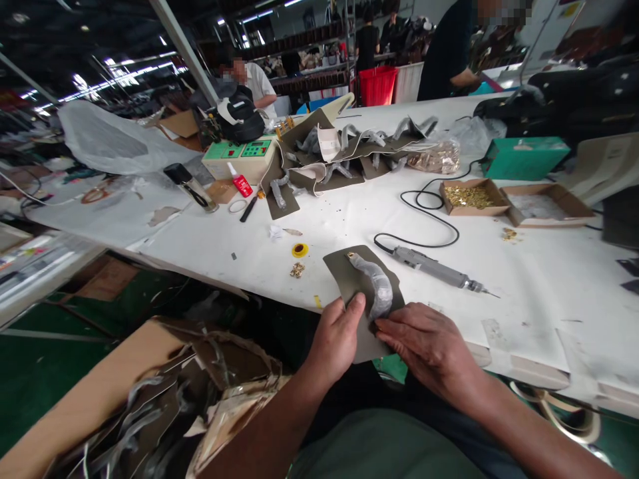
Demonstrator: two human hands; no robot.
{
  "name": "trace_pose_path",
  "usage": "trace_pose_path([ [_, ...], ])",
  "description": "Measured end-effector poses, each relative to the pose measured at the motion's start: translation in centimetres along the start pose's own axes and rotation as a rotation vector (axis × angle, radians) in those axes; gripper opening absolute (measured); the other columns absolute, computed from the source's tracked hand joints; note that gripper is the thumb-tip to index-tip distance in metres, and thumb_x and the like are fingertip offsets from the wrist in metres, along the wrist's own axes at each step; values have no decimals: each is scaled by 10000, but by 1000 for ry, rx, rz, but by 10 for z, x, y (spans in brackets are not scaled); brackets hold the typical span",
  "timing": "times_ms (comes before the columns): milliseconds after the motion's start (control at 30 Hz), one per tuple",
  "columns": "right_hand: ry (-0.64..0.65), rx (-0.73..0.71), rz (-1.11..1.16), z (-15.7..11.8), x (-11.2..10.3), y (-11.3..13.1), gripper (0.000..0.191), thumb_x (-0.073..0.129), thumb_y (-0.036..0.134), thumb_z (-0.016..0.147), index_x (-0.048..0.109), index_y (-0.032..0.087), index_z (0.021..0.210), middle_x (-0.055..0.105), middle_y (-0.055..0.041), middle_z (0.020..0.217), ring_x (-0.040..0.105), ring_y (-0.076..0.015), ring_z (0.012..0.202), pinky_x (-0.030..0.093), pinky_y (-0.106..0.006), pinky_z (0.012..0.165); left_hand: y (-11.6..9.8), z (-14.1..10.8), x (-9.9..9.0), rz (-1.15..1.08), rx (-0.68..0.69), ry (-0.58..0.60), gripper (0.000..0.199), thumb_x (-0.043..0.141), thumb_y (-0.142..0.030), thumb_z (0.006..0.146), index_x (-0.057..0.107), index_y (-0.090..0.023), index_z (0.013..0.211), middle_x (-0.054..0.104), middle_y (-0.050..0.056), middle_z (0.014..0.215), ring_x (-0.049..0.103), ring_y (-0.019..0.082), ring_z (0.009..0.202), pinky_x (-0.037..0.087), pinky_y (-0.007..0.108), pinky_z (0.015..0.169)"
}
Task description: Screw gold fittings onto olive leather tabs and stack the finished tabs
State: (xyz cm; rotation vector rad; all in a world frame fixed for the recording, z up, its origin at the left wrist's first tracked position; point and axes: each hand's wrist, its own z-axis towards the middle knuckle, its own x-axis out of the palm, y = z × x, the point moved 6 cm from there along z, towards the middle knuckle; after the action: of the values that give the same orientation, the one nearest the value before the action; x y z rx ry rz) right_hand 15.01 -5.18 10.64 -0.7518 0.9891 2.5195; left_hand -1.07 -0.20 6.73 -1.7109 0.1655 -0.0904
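Between my hands, over the table's front edge, is a flat olive-brown panel (348, 274) with a handle (375, 279) wrapped in clear plastic on its face. Gold metal shows at the handle's far end. My left hand (339, 336) grips the panel's left side, thumb on top. At the lower end of the handle, my right hand (432, 342) has its fingers closed on the panel's right edge; its fingertips are partly hidden. Beyond the panel, a grey electric screwdriver (432, 267) lies on the table, its black cord trailing back.
The white table (349, 216) holds a small pile of gold fittings (297, 270), a yellow round container (299, 250), a red bottle (240, 181), a box of gold screws (472, 197) and stacked panels (334, 159). A carton (100, 392) of wrapped panels stands lower left. People work behind.
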Motion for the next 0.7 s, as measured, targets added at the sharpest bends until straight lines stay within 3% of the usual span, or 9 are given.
trace_pose_path([
  [233, 231, -144, 31, 6, -1, 3, 242, 521, 156, 1058, 684, 155, 1237, 727, -90, 958, 629, -204, 848, 462, -359, 735, -7, 1, -1, 110, -22, 66, 430, 616, -582, 957, 705, -164, 919, 684, 28, 861, 579, 205, 885, 461, 300, 824],
  [400, 187, -185, -111, 1, -2, -1, 296, 551, 140, 1045, 661, 189, 1316, 746, -75, 994, 636, -199, 857, 467, -370, 739, -6, 3, -3, 71, -66, 41, 442, 643, -602, 931, 693, -166, 882, 671, 18, 827, 588, 202, 864, 469, 295, 798],
  [567, -34, 23, -35, -20, -7, -17, 425, 710, 201, 967, 644, 269, 1382, 712, -83, 1118, 673, -214, 955, 545, -371, 811, -5, 7, -4, -43, -110, -3, 432, 687, -602, 901, 704, -171, 905, 712, 30, 831, 633, 200, 818, 508, 298, 786],
  [700, -247, 412, 162, -35, -15, -40, 360, 737, 331, 945, 685, 274, 1298, 682, -100, 1146, 663, -260, 1024, 572, -400, 862, -14, 7, 1, -95, -87, 12, 399, 679, -581, 907, 736, -193, 976, 773, 62, 934, 705, 257, 922, 546, 355, 895],
])
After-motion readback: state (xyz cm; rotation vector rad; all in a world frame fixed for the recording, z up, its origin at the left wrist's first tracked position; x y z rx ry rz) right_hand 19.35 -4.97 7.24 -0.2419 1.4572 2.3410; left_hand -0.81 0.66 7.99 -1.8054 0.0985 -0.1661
